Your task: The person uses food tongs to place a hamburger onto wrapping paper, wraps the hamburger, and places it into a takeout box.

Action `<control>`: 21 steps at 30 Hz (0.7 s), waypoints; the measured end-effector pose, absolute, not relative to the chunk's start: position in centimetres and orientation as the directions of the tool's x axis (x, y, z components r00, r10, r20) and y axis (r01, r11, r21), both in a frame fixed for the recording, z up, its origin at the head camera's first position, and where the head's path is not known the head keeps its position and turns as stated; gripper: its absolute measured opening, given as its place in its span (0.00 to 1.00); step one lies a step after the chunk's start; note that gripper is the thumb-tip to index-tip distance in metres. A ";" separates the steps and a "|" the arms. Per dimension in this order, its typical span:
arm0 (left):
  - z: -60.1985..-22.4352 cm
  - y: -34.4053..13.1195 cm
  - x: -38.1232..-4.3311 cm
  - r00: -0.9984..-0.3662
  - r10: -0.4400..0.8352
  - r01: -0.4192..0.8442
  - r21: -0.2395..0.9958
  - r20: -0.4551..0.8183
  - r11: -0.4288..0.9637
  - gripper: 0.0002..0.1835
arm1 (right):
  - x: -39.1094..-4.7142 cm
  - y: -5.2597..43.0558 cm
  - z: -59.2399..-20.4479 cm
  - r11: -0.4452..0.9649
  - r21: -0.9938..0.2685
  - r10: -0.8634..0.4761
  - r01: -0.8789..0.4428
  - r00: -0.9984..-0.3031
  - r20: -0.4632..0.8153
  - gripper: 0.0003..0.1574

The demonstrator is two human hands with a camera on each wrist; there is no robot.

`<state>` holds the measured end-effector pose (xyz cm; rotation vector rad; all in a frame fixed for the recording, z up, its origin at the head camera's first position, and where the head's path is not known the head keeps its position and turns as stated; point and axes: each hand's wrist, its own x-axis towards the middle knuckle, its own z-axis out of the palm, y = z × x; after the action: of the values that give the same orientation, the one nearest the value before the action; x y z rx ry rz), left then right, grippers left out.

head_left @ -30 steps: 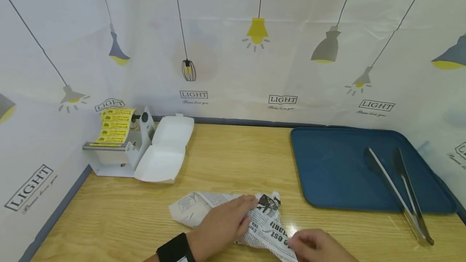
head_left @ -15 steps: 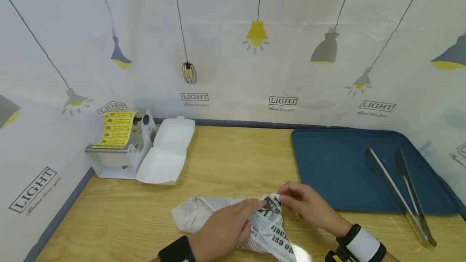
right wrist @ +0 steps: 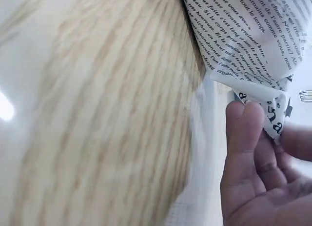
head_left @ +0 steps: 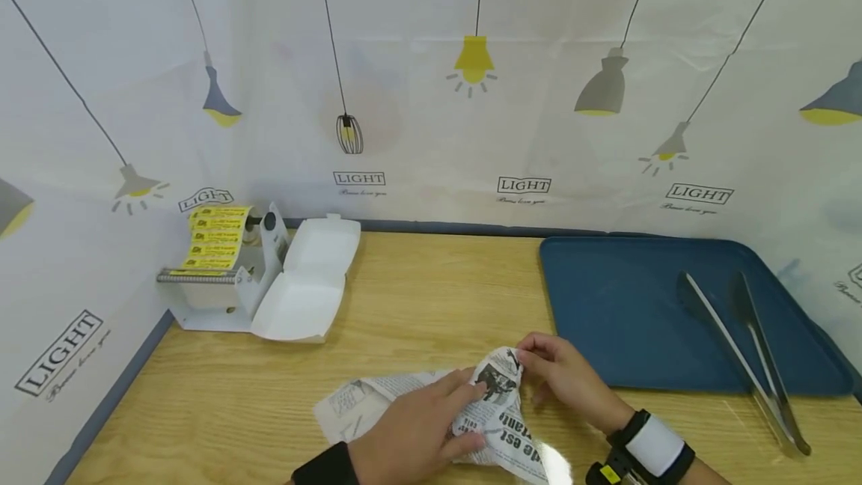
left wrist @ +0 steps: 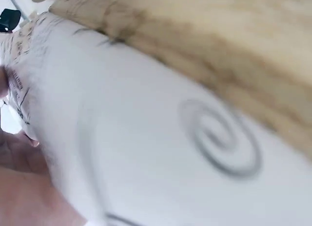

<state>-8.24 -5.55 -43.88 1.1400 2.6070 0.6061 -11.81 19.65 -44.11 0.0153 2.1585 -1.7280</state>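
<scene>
Table (head_left: 431,298): newsprint paper (head_left: 512,432) is set on its near part.
Blue tray (head_left: 606,313): tongs (head_left: 774,389) are laid partly on it.
White box (head_left: 304,290): its lid is opened, white inside shown.
Sticker stand (head_left: 215,296): a yellow roll (head_left: 217,238) is held.
Left hand (head_left: 420,421): rested on the paper, not clenched; best kept steady.
Right hand (head_left: 566,380): the paper's corner is pinched; best pulled softly, so nothing is torn.

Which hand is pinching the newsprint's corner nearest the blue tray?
The right hand: its fingertips pinch that corner, while the left hand rests across the newsprint.

Paper (head_left: 498,421) left of tray (head_left: 619,320), seemingly apart.
</scene>
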 end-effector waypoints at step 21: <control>-42.7 -5.7 -7.9 -0.650 0.754 0.606 0.536 -0.092 0.587 0.37 | -11.0 18.2 -44.6 0.413 -0.895 -0.150 0.170 -0.956 -0.251 0.23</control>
<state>-7.87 -5.74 -42.73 1.1102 2.5100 0.6766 -11.00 18.17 -44.61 0.0171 2.3807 -1.5580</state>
